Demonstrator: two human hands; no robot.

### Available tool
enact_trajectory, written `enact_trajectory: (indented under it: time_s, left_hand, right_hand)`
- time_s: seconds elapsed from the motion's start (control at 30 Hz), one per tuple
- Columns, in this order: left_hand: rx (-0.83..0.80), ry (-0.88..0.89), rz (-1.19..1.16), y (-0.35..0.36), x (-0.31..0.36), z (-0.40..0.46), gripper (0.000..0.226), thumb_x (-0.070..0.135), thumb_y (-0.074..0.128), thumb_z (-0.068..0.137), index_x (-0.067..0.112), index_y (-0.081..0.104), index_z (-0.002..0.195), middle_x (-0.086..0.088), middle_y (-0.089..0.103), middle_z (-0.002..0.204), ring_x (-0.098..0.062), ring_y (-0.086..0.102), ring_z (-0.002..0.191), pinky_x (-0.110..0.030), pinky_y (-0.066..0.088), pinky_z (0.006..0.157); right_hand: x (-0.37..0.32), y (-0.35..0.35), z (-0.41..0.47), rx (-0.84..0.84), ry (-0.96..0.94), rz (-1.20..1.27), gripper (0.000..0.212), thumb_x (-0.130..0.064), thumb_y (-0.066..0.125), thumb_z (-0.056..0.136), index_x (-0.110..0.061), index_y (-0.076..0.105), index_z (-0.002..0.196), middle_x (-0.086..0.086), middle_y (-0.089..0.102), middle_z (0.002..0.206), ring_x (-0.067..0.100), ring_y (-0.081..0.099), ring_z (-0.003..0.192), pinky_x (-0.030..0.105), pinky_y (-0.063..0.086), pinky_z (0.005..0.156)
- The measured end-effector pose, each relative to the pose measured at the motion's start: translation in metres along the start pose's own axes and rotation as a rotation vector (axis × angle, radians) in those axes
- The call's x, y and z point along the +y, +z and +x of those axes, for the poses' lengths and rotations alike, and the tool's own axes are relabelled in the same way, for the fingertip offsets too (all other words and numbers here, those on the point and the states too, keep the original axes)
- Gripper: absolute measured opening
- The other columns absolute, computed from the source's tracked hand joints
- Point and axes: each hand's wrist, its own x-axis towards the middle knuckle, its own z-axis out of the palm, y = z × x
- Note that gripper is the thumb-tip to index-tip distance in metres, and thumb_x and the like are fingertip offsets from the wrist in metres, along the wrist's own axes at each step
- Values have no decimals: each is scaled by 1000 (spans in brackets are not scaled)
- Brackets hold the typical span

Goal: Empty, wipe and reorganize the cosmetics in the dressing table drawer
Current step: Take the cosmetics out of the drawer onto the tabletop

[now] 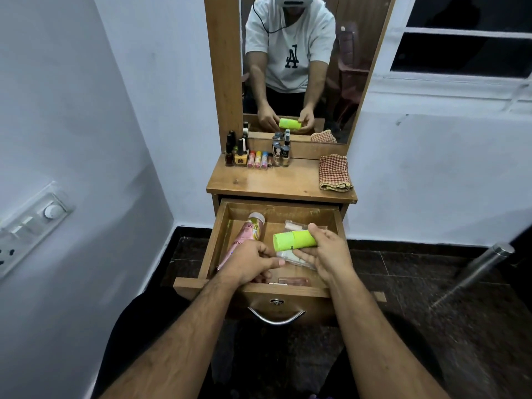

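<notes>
From the head camera, the right hand [325, 251] grips a bright lime-green cylindrical container [293, 239] by its right end, holding it level above the open wooden drawer [276, 208]. The left hand [253, 264] reaches down into the drawer with curled fingers beside a pink squeeze tube [244, 237]; whether it holds anything cannot be told. A clear plastic packet [293, 259] lies under the container. On the wooden tabletop [267, 181] stand small nail-polish bottles [237, 152] and a folded checked cloth [334, 172]. White walls and dark floor surround it. A slim item at the drawer's front is partly hidden.
</notes>
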Motion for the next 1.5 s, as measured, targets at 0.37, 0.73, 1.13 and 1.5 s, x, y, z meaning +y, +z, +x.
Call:
enact_trajectory:
  time_s: [0.37,0.73,1.13,1.5]
  left_hand:
    - [206,75,-467,-15,1,-6,19,25,71,90,22,67,109,-6,74,88,-11,55,50,-22,45,48]
    - [236,48,-605,-18,1,-6,25,17,74,86,10,67,110,-6,73,88,-17,56,59,-27,51,56]
    - [247,-111,-704,-23,1,0,27,27,68,92,5,64,107,-6,69,69,-9,62,49,-21,53,43]
    - [253,-80,-659,-24,-5,2,17,26,71,89,17,67,103,-13,70,96,-22,64,75,-26,55,52]
  right_hand:
    - [7,7,-9,-414,186,-225,22,-31,58,97,-11,61,105,8,74,91,17,71,74,28,58,64]
    - [9,7,-4,-309,-39,-568,9,-19,60,98,-15,62,92,4,68,89,18,69,78,28,53,59]
    - [16,-10,17,-363,-5,-1651,12,-26,77,82,-28,70,92,-5,67,102,16,61,104,27,49,93]
    - [14,-10,13,-440,35,-1662,11,-19,63,91,-17,64,102,-3,62,97,15,53,90,25,42,72]
